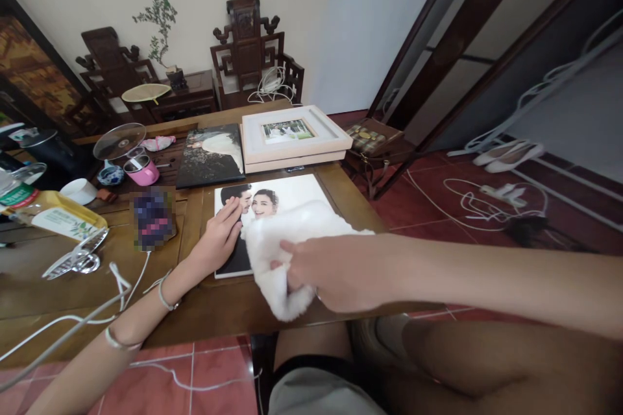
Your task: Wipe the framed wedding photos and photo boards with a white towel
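White cloth (280, 240) on the photo panel (302, 187), and both hands are in on it!

Here we are at the wooden table (204, 321), and the panel lies flat near its front edge, a print of two people facing up. The right hand (326, 269) comes across from the right, fingers curled into the fluffy cloth, a firm hold on it! That cloth sprawls over the panel's lower right part, bunched up, and spills past the near edge onto the wood. And look at the left hand (224, 233): nothing gripped there, fingers stretched out, close together, laid flat on the panel's left side. Two bracelets (168, 295) show on that forearm.

Just behind the panel, a dark picture (204, 155) lies flat, and right beside it sits a pale framed photo (321, 126). Over to the left it's a crowded field: a pink mug (142, 172), a white cup (78, 191), a bottle of yellow liquid (53, 214) lying on its side, a clear hair clip (80, 258), and a pixelated dark object (154, 220) with a white cable (141, 282) trailing off. Beyond the table, a potted tree (163, 32) stands between two carved chairs (246, 39).
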### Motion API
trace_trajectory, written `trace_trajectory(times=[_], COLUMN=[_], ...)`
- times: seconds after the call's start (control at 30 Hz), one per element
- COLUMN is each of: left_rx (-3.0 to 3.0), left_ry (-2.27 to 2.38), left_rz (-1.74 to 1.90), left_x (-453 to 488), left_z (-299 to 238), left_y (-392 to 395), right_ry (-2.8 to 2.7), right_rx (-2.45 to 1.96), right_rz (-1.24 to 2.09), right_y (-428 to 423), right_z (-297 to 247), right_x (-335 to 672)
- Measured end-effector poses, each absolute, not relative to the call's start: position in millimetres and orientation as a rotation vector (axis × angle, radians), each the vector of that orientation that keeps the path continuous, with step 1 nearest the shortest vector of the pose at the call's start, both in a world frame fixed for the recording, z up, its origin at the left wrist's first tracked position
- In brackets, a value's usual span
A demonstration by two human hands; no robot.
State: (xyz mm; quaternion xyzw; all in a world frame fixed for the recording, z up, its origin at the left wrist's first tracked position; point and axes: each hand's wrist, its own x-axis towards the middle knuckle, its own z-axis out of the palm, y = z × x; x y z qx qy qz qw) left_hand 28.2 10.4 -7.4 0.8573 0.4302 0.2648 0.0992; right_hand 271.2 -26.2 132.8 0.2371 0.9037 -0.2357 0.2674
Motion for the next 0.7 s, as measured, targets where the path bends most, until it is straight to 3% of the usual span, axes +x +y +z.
trace_trajectory(times=[0.17, 0.5, 0.7], left_rx=[2.53, 2.526, 2.534], left_ry=[1.269, 1.27, 1.269], left_rz=[0.77, 0.753, 0.752], left_x=[32, 38, 32], left_z=[-9, -17, -16], left_y=[11, 17, 17], right_ry=[2.48, 2.709, 2.716], right_rx=[0.649, 1.006, 1.058], right_rz=[-0.645, -0.405, -0.365], right_y=[-24, 66, 59], right_z=[125, 88, 88], right_x=[277, 273, 264])
